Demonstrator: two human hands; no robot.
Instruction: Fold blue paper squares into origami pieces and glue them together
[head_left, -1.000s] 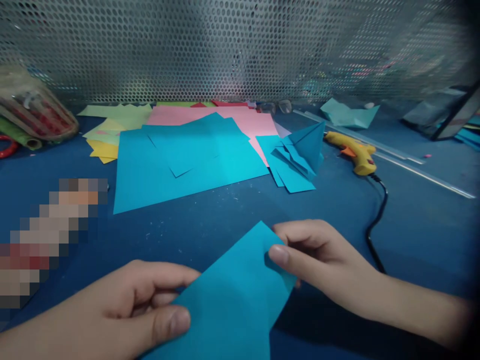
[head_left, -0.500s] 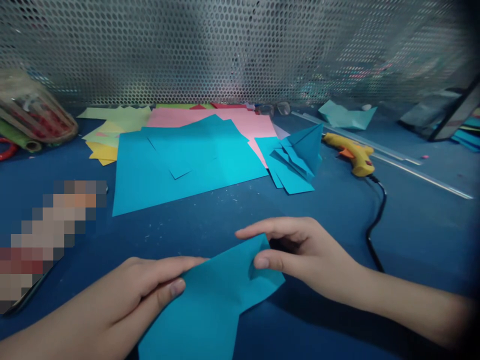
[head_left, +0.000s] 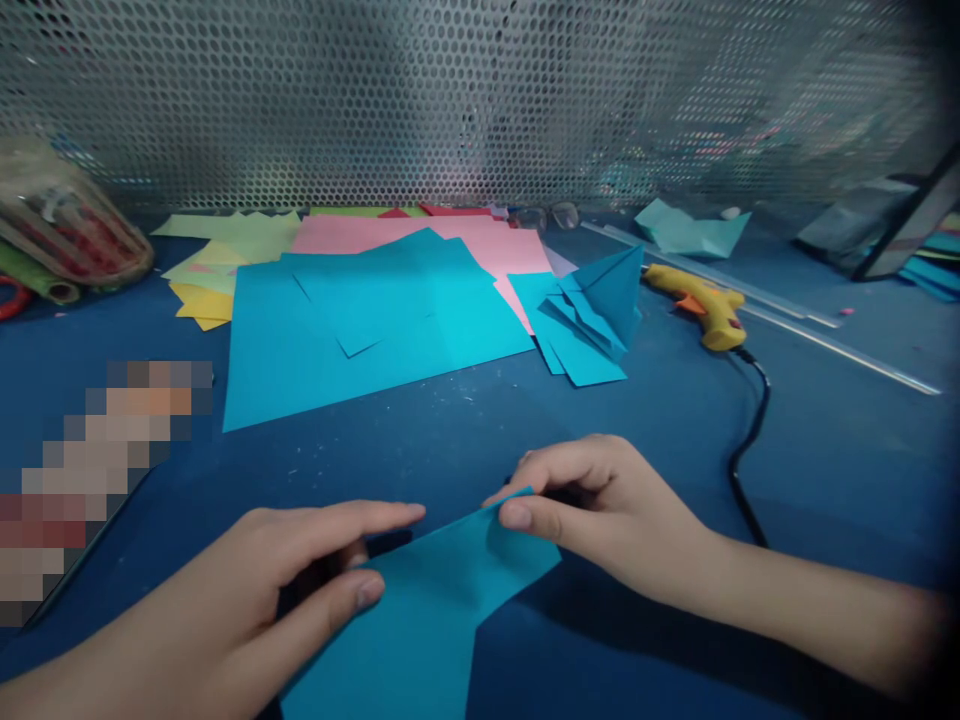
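Large blue sheet (head_left: 292, 370): landmark; flat on blue table (head_left: 637, 410), more blue paper on top of it.
Held paper (head_left: 420, 610): blue, nearer the wearer than the large blue sheet, well apart from it. Sits between the two hands, upper right part bent, bottom cut off by frame edge.
Left hand (head_left: 277, 590): on paper's left side, near side of the large blue sheet. Thumb overlaps paper face; index straight out, tip just past paper's upper edge. Thumb and index spread; lower fingers mostly hidden, can't tell if they grip.
Right hand (head_left: 622, 500): at paper's upper right corner, nearer the wearer than the large blue sheet and further right. Pinching: thumb on near face, index behind the edge.
Paper vs hands: right hand has the corner, left thumb lies over the left edge, middle stretch bare between.
Folded blue pieces (head_left: 600, 367): just beside the large blue sheet, right end.
Glue gun (head_left: 709, 308): yellow, right of the large blue sheet, past the folded pieces; black cord (head_left: 750, 420) runs toward wearer.
Pink paper (head_left: 517, 250): behind the large blue sheet, partly covered.
Yellow paper (head_left: 202, 305): beside large blue sheet, left.
Jar (head_left: 82, 235): clear, tilted, red contents unclear; farther left of the large blue sheet.
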